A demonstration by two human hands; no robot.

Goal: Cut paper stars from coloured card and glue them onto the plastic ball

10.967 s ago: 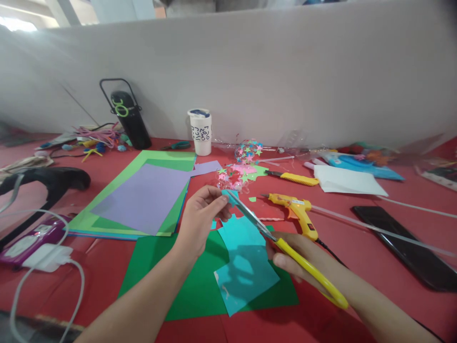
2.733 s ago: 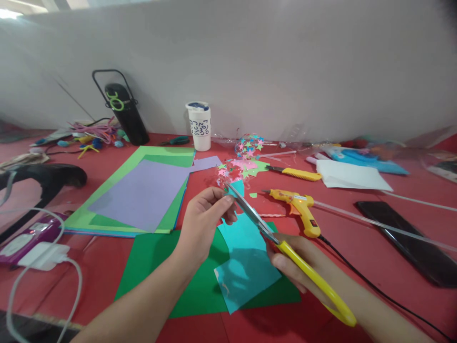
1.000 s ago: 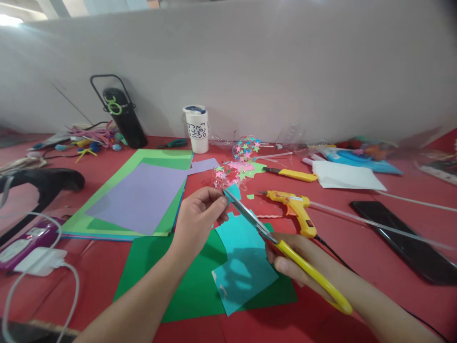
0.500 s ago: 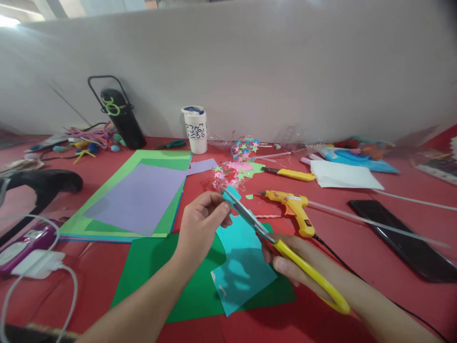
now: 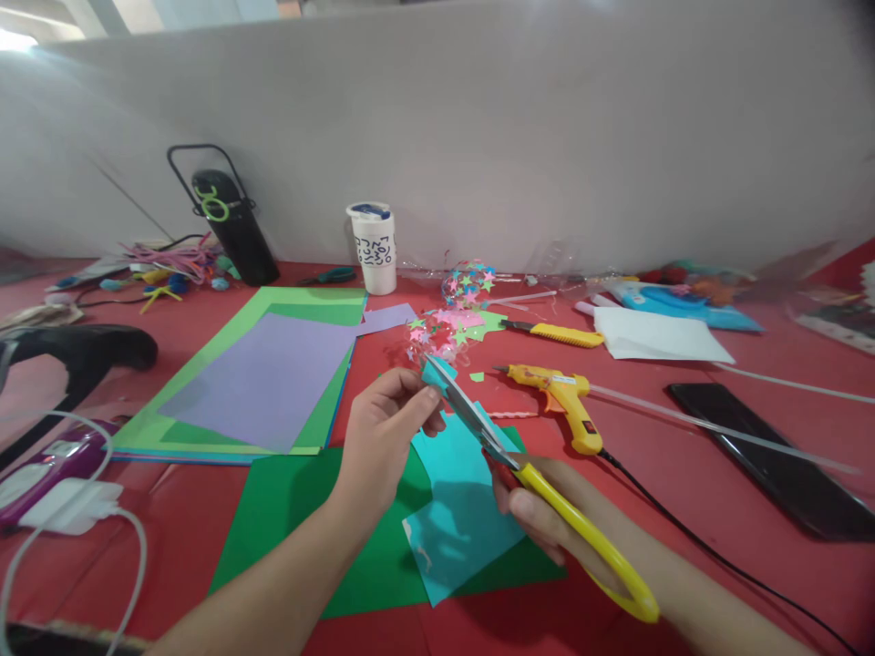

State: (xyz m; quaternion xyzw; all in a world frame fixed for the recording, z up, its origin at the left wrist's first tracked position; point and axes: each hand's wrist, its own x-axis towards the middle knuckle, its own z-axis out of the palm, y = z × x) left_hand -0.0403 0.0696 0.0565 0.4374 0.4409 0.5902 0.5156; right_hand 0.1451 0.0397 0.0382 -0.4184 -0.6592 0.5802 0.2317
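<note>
Pinching a small turquoise paper piece [image 5: 433, 374] in your left hand [image 5: 379, 428], right hand [image 5: 574, 486] gripping yellow-handled metal scissors [image 5: 466, 412] at four o'clock, you look mid-cut.

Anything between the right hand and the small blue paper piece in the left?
Only the scissors in the right hand; their blades reach the small blue paper piece at the left hand's fingertips. Nothing else visible.

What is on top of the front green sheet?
A cut turquoise sheet lies on the green sheet, partly hidden by the scissors and right hand. What the turquoise sheet covers cannot be seen.
</note>
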